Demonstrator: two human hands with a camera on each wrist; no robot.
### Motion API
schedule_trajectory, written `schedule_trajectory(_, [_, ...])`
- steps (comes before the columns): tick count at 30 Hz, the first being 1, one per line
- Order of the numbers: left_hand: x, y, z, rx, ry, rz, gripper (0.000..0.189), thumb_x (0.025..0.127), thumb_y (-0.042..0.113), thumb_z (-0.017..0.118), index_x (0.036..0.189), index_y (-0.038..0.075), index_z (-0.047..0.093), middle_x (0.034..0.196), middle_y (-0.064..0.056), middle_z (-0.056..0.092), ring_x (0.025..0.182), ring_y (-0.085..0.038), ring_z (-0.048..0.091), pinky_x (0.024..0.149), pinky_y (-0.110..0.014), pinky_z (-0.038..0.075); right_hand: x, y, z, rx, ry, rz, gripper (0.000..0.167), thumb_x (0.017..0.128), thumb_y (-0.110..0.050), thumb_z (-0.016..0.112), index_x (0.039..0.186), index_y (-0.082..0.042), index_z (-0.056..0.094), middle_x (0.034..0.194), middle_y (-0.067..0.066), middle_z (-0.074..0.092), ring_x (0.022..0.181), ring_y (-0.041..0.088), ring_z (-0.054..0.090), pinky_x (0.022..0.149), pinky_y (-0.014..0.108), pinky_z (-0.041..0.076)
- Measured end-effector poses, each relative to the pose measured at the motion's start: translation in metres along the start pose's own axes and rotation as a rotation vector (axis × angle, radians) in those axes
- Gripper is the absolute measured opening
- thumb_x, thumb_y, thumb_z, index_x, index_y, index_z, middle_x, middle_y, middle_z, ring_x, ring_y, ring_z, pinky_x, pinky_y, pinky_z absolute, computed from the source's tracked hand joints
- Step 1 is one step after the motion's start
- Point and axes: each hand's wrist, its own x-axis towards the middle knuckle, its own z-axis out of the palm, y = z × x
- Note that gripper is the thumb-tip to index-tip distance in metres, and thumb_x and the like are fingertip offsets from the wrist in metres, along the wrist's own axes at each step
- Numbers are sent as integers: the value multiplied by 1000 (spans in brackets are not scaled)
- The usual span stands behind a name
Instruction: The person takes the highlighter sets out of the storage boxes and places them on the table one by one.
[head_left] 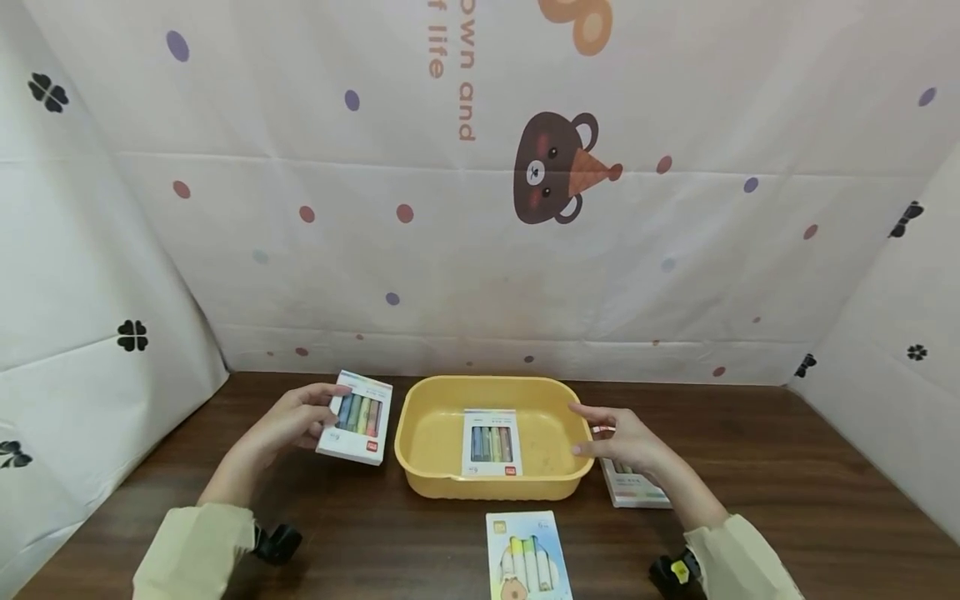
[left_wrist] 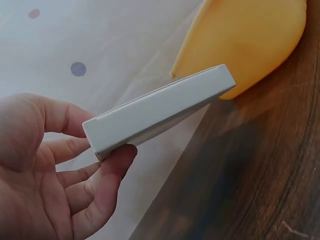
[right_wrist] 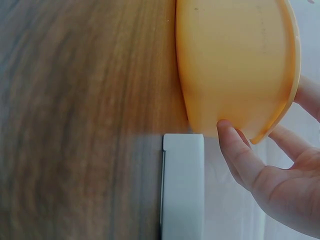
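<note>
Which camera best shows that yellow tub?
The head view: it shows nearly the whole yellow tub and the box inside. Both wrist views show only part of its outside, cut off at the top; the right one adds the right hand at its rim.

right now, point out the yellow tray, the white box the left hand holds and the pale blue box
Yellow tray [head_left: 450,487]: head view, front outer wall.
Held white box [head_left: 360,415]: head view, window showing coloured sticks.
Pale blue box [head_left: 529,557]: head view, printed top face.
</note>
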Motion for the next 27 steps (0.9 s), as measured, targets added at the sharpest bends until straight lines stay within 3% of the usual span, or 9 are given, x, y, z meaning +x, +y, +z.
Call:
schedule_trajectory(8, [3,-4,4,68,-14,-14,49,82,3,51,130,-1,44,103,-17,55,62,-15,53,58,-34,51,0,1,-1,-1,-6,-6,70,74,-13,75,133,4,42,122,29,48,89,22,58,65,32,51])
schedule_trajectory(13, [3,-7,4,80,-27,-16,48,81,3,51,128,-2,45,97,-14,58,64,-15,56,58,-35,51,2,1,1,-9,-3,-4,70,74,-13,76,133,3,43,122,29,48,90,22,57,67,32,51])
schedule_trajectory(20, [5,-9,5,135,-25,-32,46,81,5,51,126,0,48,99,-15,57,67,-16,56,56,-35,50,2,0,1,-1,-9,-5,70,74,-13,75,133,4,42,122,29,48,86,20,57,61,28,49])
schedule_trajectory(27, [5,-11,4,216,-17,-22,39,83,8,51,121,2,54,99,-13,56,65,-17,54,54,-34,48,1,0,1,-8,-2,1,70,74,-14,76,133,3,42,125,31,46,91,22,57,66,31,51])
